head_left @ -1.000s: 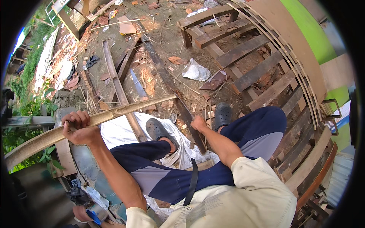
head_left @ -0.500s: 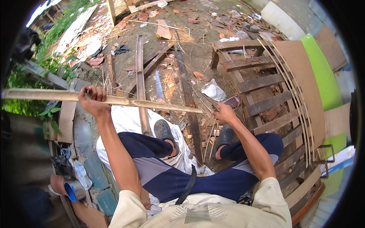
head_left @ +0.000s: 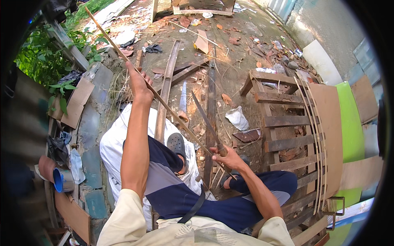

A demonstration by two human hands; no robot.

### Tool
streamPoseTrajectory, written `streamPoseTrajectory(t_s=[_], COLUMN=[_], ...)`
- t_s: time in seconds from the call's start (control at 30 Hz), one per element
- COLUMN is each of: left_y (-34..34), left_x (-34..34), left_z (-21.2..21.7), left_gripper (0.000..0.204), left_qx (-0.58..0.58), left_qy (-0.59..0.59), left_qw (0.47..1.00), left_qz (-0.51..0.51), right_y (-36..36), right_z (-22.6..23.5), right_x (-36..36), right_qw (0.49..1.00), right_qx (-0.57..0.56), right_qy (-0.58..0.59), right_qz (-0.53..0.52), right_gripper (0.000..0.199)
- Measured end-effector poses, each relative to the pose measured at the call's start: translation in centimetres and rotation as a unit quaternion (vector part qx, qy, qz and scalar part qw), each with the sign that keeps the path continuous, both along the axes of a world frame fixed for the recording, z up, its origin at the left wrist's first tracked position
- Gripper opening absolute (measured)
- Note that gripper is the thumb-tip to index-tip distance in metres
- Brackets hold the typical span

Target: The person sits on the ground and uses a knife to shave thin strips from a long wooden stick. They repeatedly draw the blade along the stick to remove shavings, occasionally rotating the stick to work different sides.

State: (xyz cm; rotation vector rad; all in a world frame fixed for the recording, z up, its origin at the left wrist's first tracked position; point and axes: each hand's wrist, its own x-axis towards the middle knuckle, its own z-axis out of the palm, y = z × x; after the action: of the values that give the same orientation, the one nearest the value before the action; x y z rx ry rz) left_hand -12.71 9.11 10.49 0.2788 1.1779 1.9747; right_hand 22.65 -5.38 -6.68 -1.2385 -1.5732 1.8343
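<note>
Fingers curled, the left hand [head_left: 140, 88] is gripping a long strip [head_left: 168, 107] by its upper half, while the right hand [head_left: 231, 159] is clasping a knife [head_left: 211, 128] near the strip's lower end.

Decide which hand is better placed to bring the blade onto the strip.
Probably the right hand: it grips the knife by its handle, while the left hand holds the long strip.

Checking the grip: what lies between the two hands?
In the head view, a thin brown strip slants from the left hand to the right hand, which holds a knife.
</note>
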Motion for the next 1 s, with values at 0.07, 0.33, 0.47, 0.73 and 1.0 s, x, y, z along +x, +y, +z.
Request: streamPoseTrajectory(t_s=[0.07,0.33,0.47,0.73,1.0], left_y=[0.1,0.8,0.6,-7.5,-7.8], left_x=[0.0,-1.2,0.4,15.4,19.8], left_z=[0.0,-1.1,-2.7,-9.2,-10.5], left_gripper=[0.055,0.026,0.034,0.072,0.037], left_qx=[-0.008,0.083,0.046,-0.112,-0.030], left_qy=[0.007,-0.062,0.005,0.113,0.150], left_qw=[1.000,0.990,0.990,0.898,0.911], left_qz=[-0.006,-0.098,-0.133,-0.411,-0.382], right_y=[-0.2,-0.4,0.3,1.9,1.7], right_z=[0.3,1.0,1.4,4.6,5.1], right_x=[-0.3,-1.3,-1.9,-2.1,-1.3], right_qw=[0.999,0.995,0.982,0.937,0.941], right_qx=[-0.048,-0.049,0.004,0.011,-0.006], right_qy=[0.022,0.014,0.051,0.144,0.156], right_qz=[-0.002,-0.084,-0.183,-0.318,-0.301], right_gripper=[0.054,0.031,0.028,0.025,0.023])
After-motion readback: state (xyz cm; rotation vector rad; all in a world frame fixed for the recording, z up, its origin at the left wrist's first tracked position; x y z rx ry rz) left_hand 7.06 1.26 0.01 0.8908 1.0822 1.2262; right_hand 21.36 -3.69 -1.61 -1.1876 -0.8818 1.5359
